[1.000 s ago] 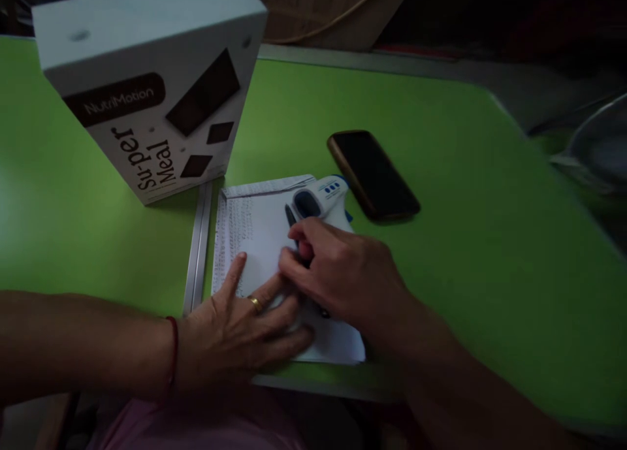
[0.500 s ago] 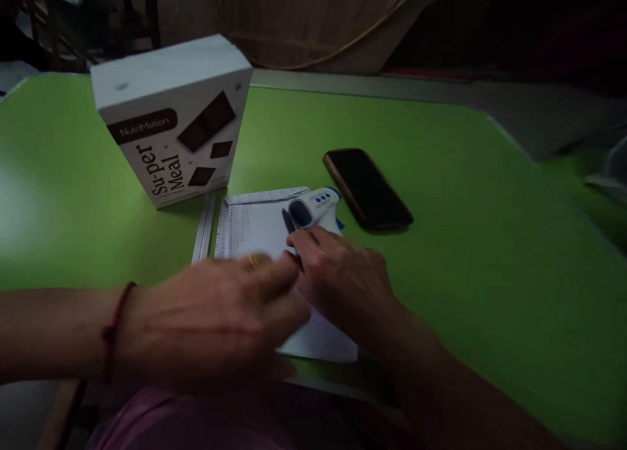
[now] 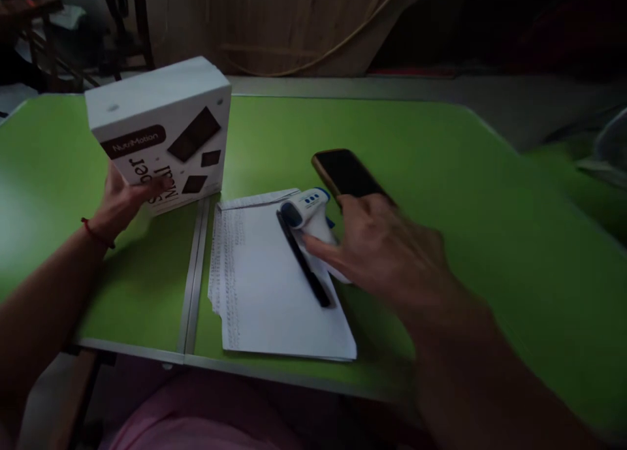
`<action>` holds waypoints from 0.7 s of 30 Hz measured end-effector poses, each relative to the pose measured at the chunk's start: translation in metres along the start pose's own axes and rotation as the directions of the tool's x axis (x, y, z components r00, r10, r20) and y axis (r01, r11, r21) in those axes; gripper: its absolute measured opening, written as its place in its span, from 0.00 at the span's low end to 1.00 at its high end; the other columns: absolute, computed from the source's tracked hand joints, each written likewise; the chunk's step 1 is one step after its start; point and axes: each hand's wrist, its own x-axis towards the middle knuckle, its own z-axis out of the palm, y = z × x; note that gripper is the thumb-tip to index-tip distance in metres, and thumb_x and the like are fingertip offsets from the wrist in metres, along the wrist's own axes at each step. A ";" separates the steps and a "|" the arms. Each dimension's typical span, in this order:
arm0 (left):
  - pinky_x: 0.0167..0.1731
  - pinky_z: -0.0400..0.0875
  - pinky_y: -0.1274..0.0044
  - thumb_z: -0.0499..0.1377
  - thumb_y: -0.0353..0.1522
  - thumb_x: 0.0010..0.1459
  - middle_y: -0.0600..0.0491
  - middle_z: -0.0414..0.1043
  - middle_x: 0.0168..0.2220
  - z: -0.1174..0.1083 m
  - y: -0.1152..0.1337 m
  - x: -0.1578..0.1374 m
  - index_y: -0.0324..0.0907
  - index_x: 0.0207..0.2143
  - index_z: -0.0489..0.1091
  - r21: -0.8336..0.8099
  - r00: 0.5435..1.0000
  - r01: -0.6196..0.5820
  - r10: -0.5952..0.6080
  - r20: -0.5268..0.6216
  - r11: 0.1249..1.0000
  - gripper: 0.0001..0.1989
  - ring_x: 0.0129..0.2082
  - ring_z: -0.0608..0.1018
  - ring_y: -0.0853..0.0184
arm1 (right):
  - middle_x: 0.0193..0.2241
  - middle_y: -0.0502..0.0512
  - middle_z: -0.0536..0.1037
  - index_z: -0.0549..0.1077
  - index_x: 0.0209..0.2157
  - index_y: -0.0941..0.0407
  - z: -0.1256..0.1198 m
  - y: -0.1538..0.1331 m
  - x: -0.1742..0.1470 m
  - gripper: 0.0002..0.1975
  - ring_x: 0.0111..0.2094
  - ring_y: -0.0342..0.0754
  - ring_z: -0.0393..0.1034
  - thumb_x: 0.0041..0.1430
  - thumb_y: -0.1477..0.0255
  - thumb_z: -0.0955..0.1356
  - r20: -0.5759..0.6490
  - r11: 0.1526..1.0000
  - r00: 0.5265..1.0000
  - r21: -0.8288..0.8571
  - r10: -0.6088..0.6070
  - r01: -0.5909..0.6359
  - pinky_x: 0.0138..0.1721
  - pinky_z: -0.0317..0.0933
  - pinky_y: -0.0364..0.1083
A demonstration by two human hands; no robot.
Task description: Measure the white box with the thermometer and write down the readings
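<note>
At the left, my left hand (image 3: 122, 198) grips the lower left edge of a white NutriMotion box (image 3: 157, 104), thumb across its printed front and the other fingers hidden behind. The box stands upright on the table. My right hand (image 3: 382, 241) hovers over a white and blue infrared thermometer (image 3: 313, 205), thumb spread from the fingers near its handle. Those fingertips overlap the near end of a dark phone (image 3: 347, 172) in a brown case; whether they touch cannot be told. A black pen (image 3: 306, 260) lies beside the thermometer on a stack of white paper (image 3: 259, 273).
The green table (image 3: 490, 241) has a metal seam (image 3: 193, 280) running left of the paper. Behind it is a wooden panel (image 3: 298, 25), with a chair (image 3: 130, 32) at the back left. A pink garment (image 3: 206, 417) shows below the table's near edge.
My left hand has moved from over the paper to the box and taken hold of it. The pen has been let go onto the paper; my right hand has moved right and spread.
</note>
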 end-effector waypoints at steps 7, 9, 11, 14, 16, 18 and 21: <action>0.48 0.69 0.65 0.48 0.42 0.67 0.34 0.68 0.58 -0.015 -0.003 -0.001 0.20 0.58 0.56 -0.171 0.984 0.081 -0.052 0.171 0.982 0.31 0.53 0.71 0.59 | 0.18 0.53 0.72 0.70 0.22 0.55 0.001 -0.004 0.006 0.17 0.16 0.45 0.61 0.57 0.59 0.69 0.353 0.984 0.931 0.112 0.092 -0.139 0.20 0.51 0.45; 0.52 0.68 0.65 0.52 0.44 0.65 0.36 0.66 0.61 -0.007 0.001 -0.006 0.24 0.59 0.56 -0.206 0.989 0.097 -0.071 0.127 0.974 0.32 0.55 0.71 0.58 | 0.17 0.53 0.71 0.68 0.20 0.54 0.008 -0.004 0.003 0.17 0.16 0.46 0.61 0.55 0.58 0.70 0.320 0.975 0.938 0.127 0.135 -0.183 0.20 0.51 0.45; 0.54 0.68 0.63 0.53 0.47 0.65 0.39 0.66 0.63 0.003 0.008 -0.013 0.27 0.59 0.57 -0.247 0.990 0.126 -0.108 0.086 0.961 0.33 0.55 0.71 0.58 | 0.18 0.54 0.72 0.68 0.20 0.54 0.014 -0.003 -0.004 0.17 0.17 0.47 0.62 0.53 0.58 0.71 0.234 0.967 0.958 0.154 0.164 -0.203 0.20 0.51 0.46; 0.54 0.70 0.62 0.52 0.47 0.68 0.43 0.68 0.62 0.011 0.024 -0.022 0.31 0.58 0.59 -0.373 0.987 0.159 -0.144 0.067 0.914 0.29 0.54 0.72 0.59 | 0.22 0.55 0.76 0.72 0.25 0.54 0.016 -0.007 -0.012 0.13 0.21 0.50 0.67 0.49 0.59 0.72 0.057 0.940 0.981 0.281 0.184 -0.193 0.22 0.55 0.47; 0.52 0.71 0.63 0.52 0.45 0.69 0.44 0.68 0.62 0.011 0.035 -0.025 0.33 0.58 0.59 -0.471 0.985 0.161 -0.110 0.134 0.867 0.26 0.52 0.74 0.61 | 0.26 0.57 0.78 0.75 0.30 0.54 0.009 -0.014 -0.015 0.12 0.25 0.52 0.70 0.47 0.60 0.72 -0.063 0.895 0.981 0.423 0.185 -0.142 0.23 0.59 0.48; 0.48 0.74 0.63 0.52 0.45 0.69 0.41 0.68 0.61 0.009 0.043 -0.026 0.32 0.60 0.57 -0.507 0.976 0.178 -0.085 0.201 0.843 0.28 0.51 0.76 0.61 | 0.28 0.58 0.80 0.75 0.33 0.53 -0.002 -0.023 -0.016 0.13 0.26 0.52 0.72 0.47 0.61 0.73 -0.166 0.817 0.966 0.572 0.197 -0.068 0.25 0.63 0.50; 0.46 0.78 0.63 0.57 0.48 0.64 0.35 0.67 0.61 0.010 0.049 -0.025 0.32 0.62 0.54 -0.493 0.958 0.239 -0.121 0.259 0.836 0.35 0.53 0.77 0.55 | 0.28 0.58 0.79 0.73 0.34 0.51 -0.019 -0.036 -0.019 0.10 0.26 0.52 0.72 0.53 0.61 0.69 -0.267 0.707 0.943 0.705 0.199 0.051 0.26 0.67 0.51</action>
